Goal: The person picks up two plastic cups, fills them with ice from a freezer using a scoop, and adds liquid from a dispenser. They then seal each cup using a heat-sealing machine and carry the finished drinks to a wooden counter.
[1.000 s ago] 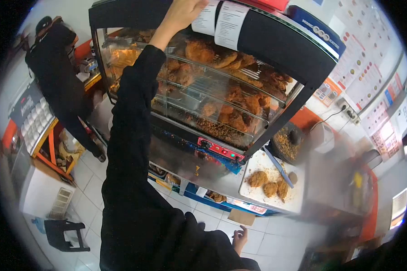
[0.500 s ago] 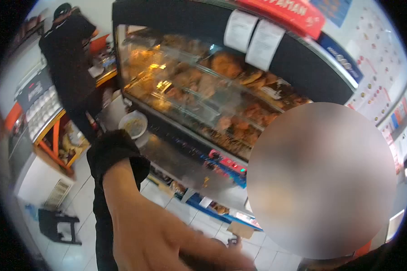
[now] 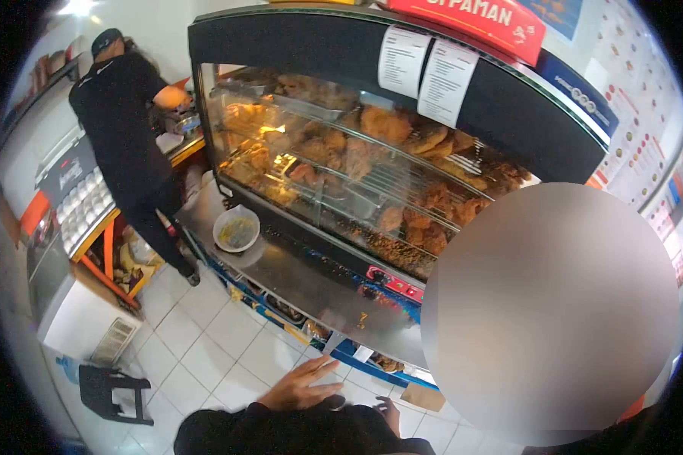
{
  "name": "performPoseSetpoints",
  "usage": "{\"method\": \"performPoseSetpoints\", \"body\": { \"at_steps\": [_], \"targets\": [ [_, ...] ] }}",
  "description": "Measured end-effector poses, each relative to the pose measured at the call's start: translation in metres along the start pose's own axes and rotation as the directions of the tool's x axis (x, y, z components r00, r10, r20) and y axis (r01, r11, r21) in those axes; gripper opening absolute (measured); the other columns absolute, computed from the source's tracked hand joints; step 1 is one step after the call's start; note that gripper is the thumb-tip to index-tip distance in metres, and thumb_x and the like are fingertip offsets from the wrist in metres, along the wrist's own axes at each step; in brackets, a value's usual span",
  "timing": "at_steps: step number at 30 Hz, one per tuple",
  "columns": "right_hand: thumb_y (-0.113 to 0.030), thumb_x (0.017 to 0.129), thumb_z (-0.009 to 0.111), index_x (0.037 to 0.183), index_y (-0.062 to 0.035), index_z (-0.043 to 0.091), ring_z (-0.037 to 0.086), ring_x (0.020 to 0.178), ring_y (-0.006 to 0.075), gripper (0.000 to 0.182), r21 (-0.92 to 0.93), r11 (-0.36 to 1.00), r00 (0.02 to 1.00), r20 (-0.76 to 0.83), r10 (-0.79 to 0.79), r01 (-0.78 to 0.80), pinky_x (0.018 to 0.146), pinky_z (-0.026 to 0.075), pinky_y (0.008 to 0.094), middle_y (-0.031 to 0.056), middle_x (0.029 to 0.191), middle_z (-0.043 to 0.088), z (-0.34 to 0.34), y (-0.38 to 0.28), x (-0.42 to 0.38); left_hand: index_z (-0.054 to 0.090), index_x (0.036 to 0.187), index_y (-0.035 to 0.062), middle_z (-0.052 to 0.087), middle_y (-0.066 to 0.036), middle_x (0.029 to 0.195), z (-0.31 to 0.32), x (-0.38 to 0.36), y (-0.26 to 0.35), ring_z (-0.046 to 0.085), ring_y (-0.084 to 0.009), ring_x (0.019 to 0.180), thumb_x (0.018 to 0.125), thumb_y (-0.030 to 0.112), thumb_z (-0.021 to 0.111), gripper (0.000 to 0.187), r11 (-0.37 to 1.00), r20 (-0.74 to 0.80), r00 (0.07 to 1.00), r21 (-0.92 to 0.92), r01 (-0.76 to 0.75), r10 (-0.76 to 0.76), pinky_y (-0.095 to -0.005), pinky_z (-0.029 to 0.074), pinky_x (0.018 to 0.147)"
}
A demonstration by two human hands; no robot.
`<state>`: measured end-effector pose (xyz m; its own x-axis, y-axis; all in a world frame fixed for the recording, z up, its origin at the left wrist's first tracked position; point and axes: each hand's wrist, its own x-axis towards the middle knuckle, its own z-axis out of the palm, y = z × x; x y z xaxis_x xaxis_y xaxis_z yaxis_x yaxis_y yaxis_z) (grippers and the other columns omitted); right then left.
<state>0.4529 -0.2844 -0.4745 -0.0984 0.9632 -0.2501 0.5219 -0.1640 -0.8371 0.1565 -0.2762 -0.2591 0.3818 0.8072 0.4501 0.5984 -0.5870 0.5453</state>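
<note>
Low in the view, my left hand (image 3: 302, 385) reaches out of a black sleeve, its fingers stretched and apart. Its fingertips lie near the counter's front edge in the picture, and no held object can be made out. My right hand (image 3: 388, 415) shows only in part beside it, small, with its fingers loosely apart and seemingly nothing in them. Ahead is a steel counter (image 3: 296, 284) bearing a white bowl (image 3: 236, 228) with some yellowish food in it. Behind the bowl, a glass display case (image 3: 319, 163) holds fried pieces of food on racks.
A person in black (image 3: 121, 125) works at a side table with egg trays (image 3: 83, 208). A black stool (image 3: 114, 394) and a white box (image 3: 87, 322) stand on the tiled floor at left. A blurred round patch (image 3: 550, 315) hides the right side.
My left hand has dropped from across the foreground to low in the view, uncovering floor and counter. The camera view has shifted slightly. The person at the back has an arm further forward.
</note>
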Motion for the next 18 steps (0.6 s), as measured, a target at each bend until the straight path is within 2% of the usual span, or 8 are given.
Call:
{"method": "performPoseSetpoints", "body": {
  "at_steps": [1, 3, 6, 8, 12, 15, 16, 18],
  "targets": [
    [-0.011, 0.072, 0.062, 0.100, -0.0083, 0.055, 0.059, 0.055, 0.0160, 0.029, 0.005, 1.000, 1.000, -0.018, 0.011, -0.011, 0.052, 0.046, 0.0279, 0.0092, 0.071, 0.062, -0.003, 0.002, -0.003, 0.059, 0.105, 0.0132, 0.043, -0.015, 0.125, 0.009, -0.008, -0.001, 0.040, -0.0296, 0.117, 0.075, 0.015, 0.061, 0.030, 1.000, 0.011, 1.000, -0.011, -0.015, 0.015, -0.0392, 0.035, 0.095],
    [-0.010, 0.071, 0.062, 0.098, -0.0071, 0.056, 0.060, 0.054, 0.0170, 0.028, -0.104, 0.994, 0.994, -0.106, 0.020, -0.031, 0.050, 0.047, 0.0282, 0.0102, 0.069, 0.062, -0.017, 0.004, -0.020, 0.062, 0.097, 0.0105, 0.043, -0.017, 0.124, 0.026, -0.021, 0.005, 0.041, -0.0316, 0.116, 0.072, 0.012, 0.064, 0.025, 0.965, -0.078, 0.970, -0.141, 0.220, -0.232, -0.0373, 0.038, 0.093],
    [-0.007, 0.071, 0.060, 0.097, -0.0065, 0.056, 0.061, 0.054, 0.0180, 0.026, -0.099, 0.992, 0.982, -0.179, 0.061, -0.080, 0.049, 0.047, 0.0281, 0.0109, 0.067, 0.061, -0.035, 0.006, -0.044, 0.063, 0.095, 0.0073, 0.045, -0.017, 0.122, 0.026, -0.008, 0.012, 0.042, -0.0316, 0.115, 0.068, 0.009, 0.067, 0.027, 0.966, -0.198, 0.959, -0.201, 0.163, -0.203, -0.0358, 0.039, 0.092],
    [-0.007, 0.071, 0.059, 0.097, -0.0064, 0.056, 0.061, 0.055, 0.0176, 0.026, -0.092, 0.991, 0.974, -0.215, 0.076, -0.098, 0.049, 0.047, 0.0281, 0.0106, 0.067, 0.061, -0.044, -0.001, -0.059, 0.066, 0.087, 0.0083, 0.050, -0.017, 0.117, 0.024, 0.016, 0.007, 0.045, -0.0278, 0.114, 0.068, 0.007, 0.067, 0.019, 0.974, -0.243, 0.961, -0.210, 0.080, -0.131, -0.0347, 0.039, 0.093],
    [-0.007, 0.072, 0.057, 0.098, -0.0050, 0.055, 0.060, 0.054, 0.0172, 0.025, 0.017, 0.989, 0.928, -0.343, 0.143, -0.146, 0.049, 0.048, 0.0288, 0.0108, 0.069, 0.061, -0.050, 0.004, -0.117, 0.064, 0.081, 0.0068, 0.051, -0.012, 0.117, 0.022, 0.073, 0.032, 0.049, -0.0253, 0.110, 0.071, 0.010, 0.065, 0.011, 0.872, -0.101, 0.899, -0.220, -0.438, 0.427, -0.0338, 0.043, 0.089],
    [-0.008, 0.074, 0.056, 0.098, -0.0040, 0.055, 0.059, 0.058, 0.0160, 0.025, 0.064, 0.969, 0.910, -0.334, 0.244, -0.237, 0.052, 0.047, 0.0271, 0.0113, 0.069, 0.060, -0.022, 0.065, -0.218, 0.062, 0.083, 0.0053, 0.053, -0.011, 0.114, 0.068, 0.103, 0.117, 0.051, -0.0263, 0.105, 0.072, 0.010, 0.065, 0.012, 0.533, -0.203, 0.724, -0.552, -0.641, 0.659, -0.0330, 0.045, 0.086],
    [-0.009, 0.075, 0.056, 0.099, -0.0042, 0.055, 0.059, 0.060, 0.0153, 0.024, 0.087, 0.950, 0.912, -0.266, 0.311, -0.299, 0.054, 0.047, 0.0262, 0.0108, 0.070, 0.060, -0.004, 0.098, -0.256, 0.061, 0.083, 0.0044, 0.053, -0.011, 0.113, 0.083, 0.106, 0.170, 0.052, -0.0271, 0.103, 0.072, 0.010, 0.065, 0.012, 0.363, -0.245, 0.664, -0.679, -0.638, 0.707, -0.0330, 0.045, 0.085],
    [-0.010, 0.076, 0.057, 0.098, -0.0042, 0.055, 0.059, 0.060, 0.0150, 0.023, 0.214, 0.883, 0.799, -0.376, 0.470, -0.419, 0.054, 0.046, 0.0262, 0.0105, 0.070, 0.060, 0.036, 0.103, -0.345, 0.060, 0.084, 0.0011, 0.053, -0.012, 0.112, 0.116, 0.073, 0.283, 0.052, -0.0298, 0.102, 0.074, 0.009, 0.063, 0.013, 0.014, -0.260, 0.502, -0.878, -0.479, 0.825, -0.0351, 0.047, 0.081]
  ]
}}
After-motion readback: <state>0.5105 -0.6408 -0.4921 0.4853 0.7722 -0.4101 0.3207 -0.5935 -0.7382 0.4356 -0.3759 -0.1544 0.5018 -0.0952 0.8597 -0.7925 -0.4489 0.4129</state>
